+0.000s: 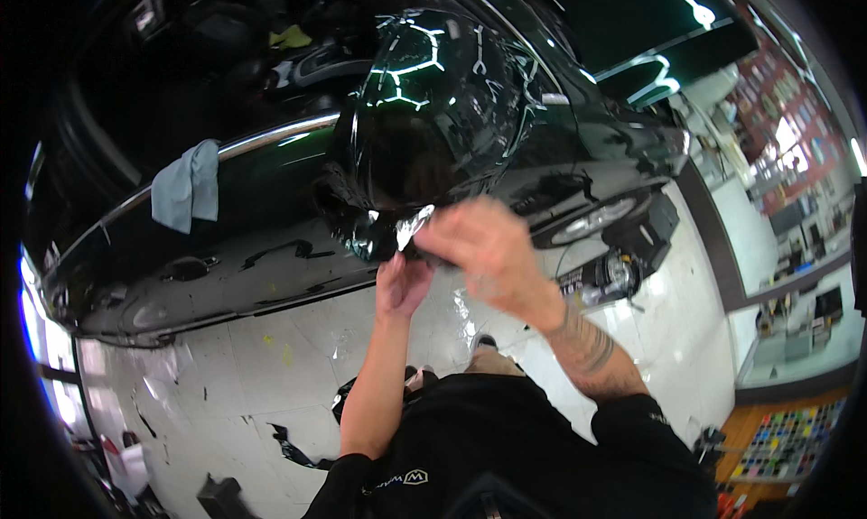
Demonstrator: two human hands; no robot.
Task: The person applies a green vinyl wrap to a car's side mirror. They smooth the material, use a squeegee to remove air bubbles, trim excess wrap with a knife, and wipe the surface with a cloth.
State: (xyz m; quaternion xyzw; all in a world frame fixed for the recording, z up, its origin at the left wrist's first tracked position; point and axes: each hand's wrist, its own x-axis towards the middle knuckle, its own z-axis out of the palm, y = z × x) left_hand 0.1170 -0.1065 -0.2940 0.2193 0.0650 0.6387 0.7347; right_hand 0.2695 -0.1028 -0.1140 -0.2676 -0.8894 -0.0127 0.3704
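A car side mirror [433, 104] in glossy dark covering juts from the black car [605, 140] at upper centre. Crumpled, shiny film [411, 226] catches the light at its lower edge. My left hand [402, 284] is just below this, fingers curled; whatever they grip is hidden. My right hand [479, 248], smeared by motion, is bent with its fingertips pressed together at the film edge, right of the left one. A grey-blue cloth [185, 185] hangs over the door's window sill to the left.
A black machine [601, 280] stands on the tiled floor [226, 393] beside the front wheel [596, 217]. Dark scraps [289, 447] lie lower left. A board of coloured swatches [786, 438] is at lower right. Yellow material [289, 36] shows inside the car.
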